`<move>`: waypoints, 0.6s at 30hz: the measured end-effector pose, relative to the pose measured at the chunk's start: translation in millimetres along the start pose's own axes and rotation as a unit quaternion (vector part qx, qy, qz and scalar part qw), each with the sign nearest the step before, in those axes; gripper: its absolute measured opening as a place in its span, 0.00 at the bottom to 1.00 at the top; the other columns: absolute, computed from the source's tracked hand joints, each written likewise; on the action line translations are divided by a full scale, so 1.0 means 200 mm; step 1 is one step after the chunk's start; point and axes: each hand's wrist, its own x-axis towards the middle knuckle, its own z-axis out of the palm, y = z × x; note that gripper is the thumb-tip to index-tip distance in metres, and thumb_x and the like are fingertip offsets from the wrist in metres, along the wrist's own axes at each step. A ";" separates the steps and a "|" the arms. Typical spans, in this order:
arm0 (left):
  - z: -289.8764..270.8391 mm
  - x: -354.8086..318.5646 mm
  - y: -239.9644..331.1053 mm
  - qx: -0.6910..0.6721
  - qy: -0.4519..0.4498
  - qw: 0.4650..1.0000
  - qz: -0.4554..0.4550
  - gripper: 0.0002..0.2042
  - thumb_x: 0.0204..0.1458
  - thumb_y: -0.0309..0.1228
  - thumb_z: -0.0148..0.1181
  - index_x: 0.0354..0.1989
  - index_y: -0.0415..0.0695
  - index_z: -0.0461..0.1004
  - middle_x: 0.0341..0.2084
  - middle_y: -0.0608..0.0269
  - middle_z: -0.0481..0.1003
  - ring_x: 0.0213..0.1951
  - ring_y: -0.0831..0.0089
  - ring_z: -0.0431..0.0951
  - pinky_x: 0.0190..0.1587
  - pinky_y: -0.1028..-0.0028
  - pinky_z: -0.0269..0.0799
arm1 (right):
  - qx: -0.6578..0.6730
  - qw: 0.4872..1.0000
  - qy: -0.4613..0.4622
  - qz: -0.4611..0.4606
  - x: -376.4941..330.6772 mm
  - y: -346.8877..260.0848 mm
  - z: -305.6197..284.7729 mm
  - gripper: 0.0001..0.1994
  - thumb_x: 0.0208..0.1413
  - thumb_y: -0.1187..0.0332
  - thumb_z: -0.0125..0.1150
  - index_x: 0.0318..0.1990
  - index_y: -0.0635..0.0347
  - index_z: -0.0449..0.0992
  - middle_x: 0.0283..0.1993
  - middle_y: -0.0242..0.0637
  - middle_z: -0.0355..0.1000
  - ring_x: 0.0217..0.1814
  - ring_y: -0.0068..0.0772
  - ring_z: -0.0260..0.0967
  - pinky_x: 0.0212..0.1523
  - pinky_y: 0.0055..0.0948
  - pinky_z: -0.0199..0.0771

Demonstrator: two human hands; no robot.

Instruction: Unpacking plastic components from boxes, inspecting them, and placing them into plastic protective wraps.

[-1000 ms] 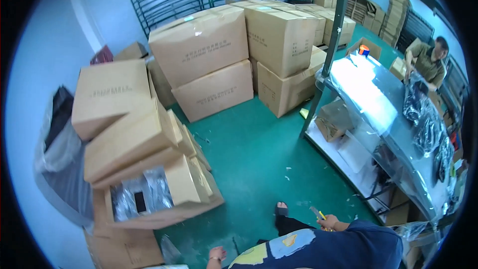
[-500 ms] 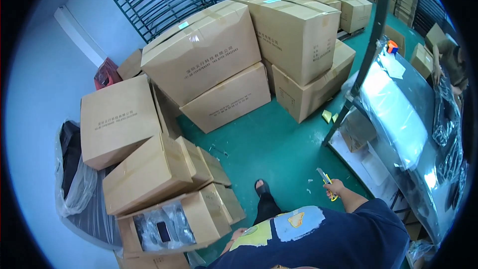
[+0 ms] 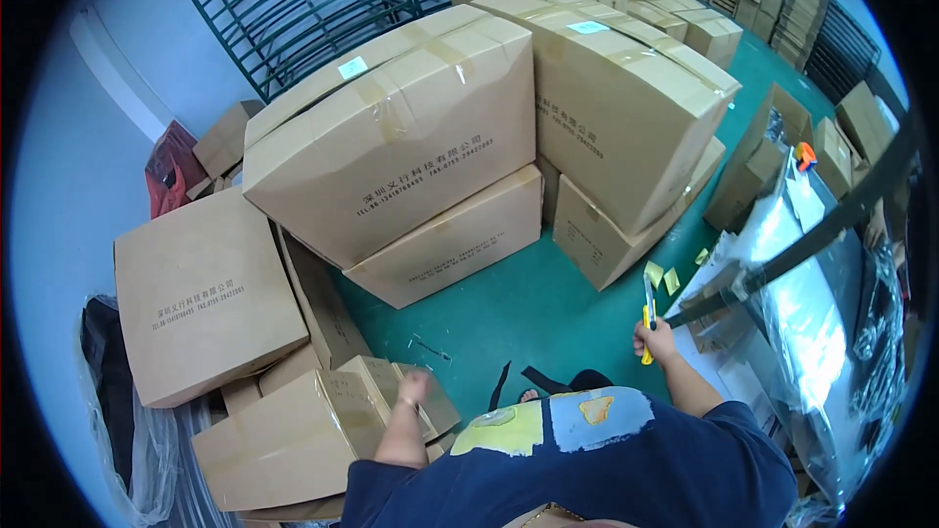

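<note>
My right hand point(image 3: 654, 338) is closed round the yellow handle of a utility knife point(image 3: 649, 318), with its blade pointing up and away from me. It hangs over the green floor, near a dark metal post. My left hand point(image 3: 415, 388), smeared by motion, is in front of the smaller cartons point(image 3: 368, 393) at the left; its fingers are not clear, nor is whether it touches them. Ahead of me a large taped carton point(image 3: 421, 127) rests on another carton point(image 3: 460, 240). To its right, a second large carton point(image 3: 626, 103) also sits on a carton point(image 3: 602, 240).
A big carton point(image 3: 210, 298) leans at the left beside plastic-wrapped dark material point(image 3: 108, 401). On the right are a plastic-covered table point(image 3: 797, 274), an orange tape dispenser point(image 3: 805, 156) and a slanting post point(image 3: 831, 210). Yellow scraps point(image 3: 671, 281) lie on the floor point(image 3: 489, 328). Green racks point(image 3: 293, 10) stand behind.
I have stepped forward, so the stacked cartons look closer. My left hand has come up and forward from beside my body. The knife, still in my right hand, now points more upright.
</note>
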 end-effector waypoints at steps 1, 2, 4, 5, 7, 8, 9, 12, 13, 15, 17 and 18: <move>-0.09 0.10 0.11 -0.125 0.085 0.989 0.008 0.07 0.51 0.35 0.51 0.29 0.46 0.73 0.19 0.66 0.72 0.20 0.73 0.71 0.25 0.71 0.70 | 0.010 0.999 -0.030 -0.008 0.09 -0.10 0.07 0.11 0.47 0.73 0.54 0.39 0.60 0.66 0.25 0.35 0.68 0.25 0.27 0.69 0.20 0.27 0.72; -0.18 0.19 0.19 -0.194 0.120 0.973 0.044 0.08 0.53 0.34 0.51 0.37 0.47 0.71 0.23 0.69 0.70 0.25 0.75 0.71 0.27 0.70 0.70 | 0.024 0.999 -0.023 -0.040 0.16 -0.25 0.16 0.10 0.46 0.74 0.54 0.38 0.61 0.66 0.23 0.35 0.67 0.22 0.26 0.67 0.19 0.26 0.71; -0.38 0.28 0.58 -0.297 0.143 0.943 0.039 0.17 0.52 0.35 0.54 0.49 0.49 0.62 0.34 0.69 0.68 0.33 0.78 0.69 0.32 0.71 0.70 | 0.056 0.990 -0.026 -0.130 0.35 -0.50 0.25 0.10 0.46 0.74 0.54 0.37 0.62 0.66 0.22 0.34 0.67 0.20 0.24 0.66 0.18 0.25 0.68; -0.48 0.31 0.72 -0.324 0.181 0.926 0.076 0.17 0.53 0.35 0.54 0.51 0.49 0.60 0.36 0.70 0.67 0.32 0.78 0.68 0.32 0.70 0.70 | 0.073 0.978 -0.053 -0.188 0.48 -0.61 0.27 0.10 0.46 0.74 0.55 0.38 0.62 0.66 0.23 0.34 0.67 0.20 0.24 0.66 0.18 0.25 0.67; -0.68 0.36 0.90 -0.393 0.250 0.880 0.094 0.19 0.54 0.40 0.54 0.51 0.48 0.60 0.38 0.69 0.66 0.34 0.77 0.67 0.35 0.70 0.68 | 0.078 0.964 -0.063 -0.246 0.65 -0.98 0.36 0.11 0.48 0.71 0.57 0.39 0.62 0.67 0.23 0.34 0.67 0.20 0.23 0.64 0.17 0.23 0.65; -0.81 0.38 0.92 -0.394 0.271 0.870 0.118 0.22 0.54 0.43 0.53 0.53 0.48 0.59 0.42 0.67 0.65 0.38 0.74 0.67 0.38 0.69 0.68 | 0.100 0.956 -0.060 -0.269 0.75 -1.16 0.42 0.11 0.48 0.70 0.58 0.39 0.61 0.67 0.23 0.33 0.67 0.20 0.22 0.64 0.18 0.22 0.65; -0.91 0.41 0.93 -0.416 0.322 0.842 0.117 0.25 0.54 0.45 0.52 0.55 0.47 0.56 0.50 0.63 0.62 0.45 0.67 0.66 0.44 0.65 0.67 | 0.124 0.946 -0.056 -0.293 0.86 -1.34 0.49 0.12 0.48 0.68 0.60 0.39 0.61 0.68 0.23 0.32 0.66 0.20 0.21 0.64 0.19 0.20 0.65; -1.22 0.43 1.00 -0.431 0.403 0.803 0.081 0.31 0.55 0.48 0.49 0.61 0.46 0.48 0.61 0.57 0.52 0.61 0.58 0.53 0.57 0.53 0.55 | 0.036 0.928 0.031 -0.370 1.22 -1.81 0.67 0.15 0.46 0.61 0.63 0.38 0.61 0.71 0.26 0.34 0.69 0.25 0.22 0.67 0.26 0.25 0.69; -1.26 0.42 1.17 -0.416 0.472 0.774 0.072 0.33 0.53 0.51 0.50 0.60 0.40 0.51 0.57 0.53 0.57 0.56 0.62 0.59 0.55 0.57 0.56 | -0.012 0.919 0.075 -0.387 1.37 -1.94 0.70 0.17 0.45 0.58 0.63 0.38 0.61 0.72 0.28 0.36 0.70 0.27 0.24 0.69 0.31 0.28 0.70; -1.57 0.43 0.91 -0.366 0.531 0.758 0.103 0.36 0.54 0.53 0.46 0.61 0.37 0.49 0.61 0.53 0.52 0.61 0.62 0.53 0.60 0.61 0.49 | -0.080 0.891 0.100 -0.436 1.57 -2.24 0.94 0.22 0.43 0.53 0.64 0.39 0.61 0.72 0.30 0.39 0.72 0.34 0.30 0.70 0.38 0.33 0.70; -1.69 0.47 1.11 -0.347 0.548 0.756 0.095 0.37 0.54 0.54 0.44 0.62 0.36 0.47 0.62 0.52 0.50 0.62 0.61 0.50 0.62 0.63 0.46 | -0.070 0.889 0.123 -0.435 1.71 -2.42 1.07 0.24 0.42 0.51 0.65 0.40 0.61 0.72 0.32 0.40 0.73 0.38 0.35 0.71 0.41 0.35 0.69; -1.73 0.50 1.26 -0.338 0.560 0.751 0.092 0.38 0.55 0.55 0.41 0.63 0.34 0.45 0.63 0.51 0.48 0.64 0.60 0.48 0.63 0.64 0.43 | -0.024 0.897 0.126 -0.423 1.80 -2.48 1.10 0.23 0.42 0.52 0.64 0.38 0.62 0.73 0.32 0.40 0.73 0.37 0.35 0.71 0.40 0.34 0.69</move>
